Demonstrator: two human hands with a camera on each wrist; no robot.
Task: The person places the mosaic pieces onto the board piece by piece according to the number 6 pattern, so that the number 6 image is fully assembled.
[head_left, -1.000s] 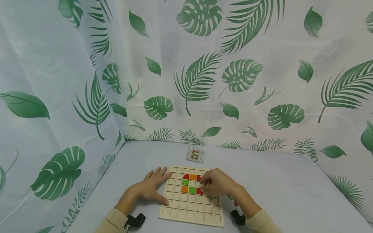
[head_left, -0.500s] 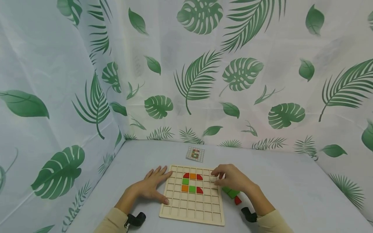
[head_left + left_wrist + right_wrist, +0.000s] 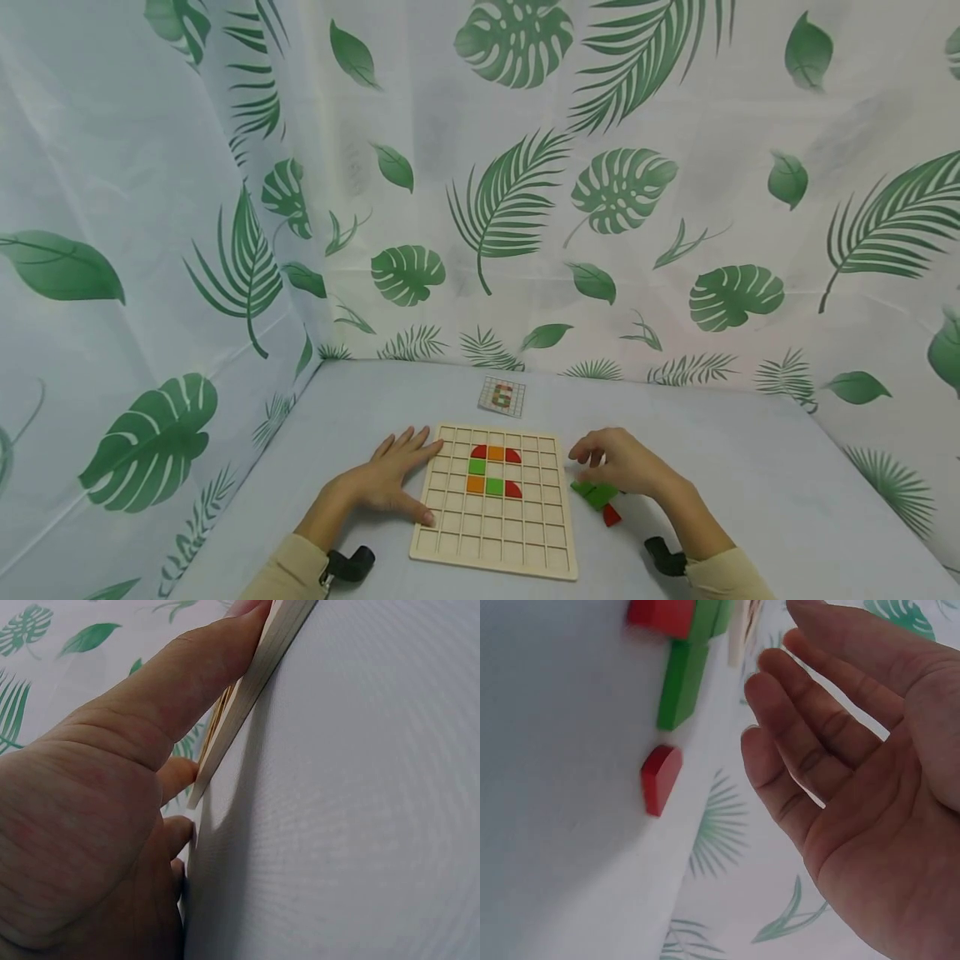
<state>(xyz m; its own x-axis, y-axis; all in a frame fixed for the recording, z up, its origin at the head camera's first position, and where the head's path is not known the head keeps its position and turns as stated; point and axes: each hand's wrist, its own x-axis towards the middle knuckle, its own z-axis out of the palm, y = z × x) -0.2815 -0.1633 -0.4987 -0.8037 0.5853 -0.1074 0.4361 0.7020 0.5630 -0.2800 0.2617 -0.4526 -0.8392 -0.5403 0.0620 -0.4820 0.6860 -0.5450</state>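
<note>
Currently, in the head view, I have the left hand spread at the board, fingers straight and released, thumb resting on its left edge; seven pieces of red, orange and green sit in its cells; the card, printed with a coloured figure, lies beyond it; the right hand hangs off the board's right side, fingers loosely bent, over green blocks with a red block just beside them on the table; contact I cannot tell from here.

From the left wrist, I see the thumb over the board's rim and nothing grasped; my worry would be that thumb pushing sideways, since a skewed board could shift its cells under the next placement; a hard press might also tilt it.

From the right wrist, the fingers look slack, with nothing grasped and a gap showing between them and the blocks; a separate red piece lies near a green one; the greens are bunched, so a careless pinch could drag two together or scatter the reds; the hand also screens part of that bunch from my head camera, which invites a mispick.
</note>
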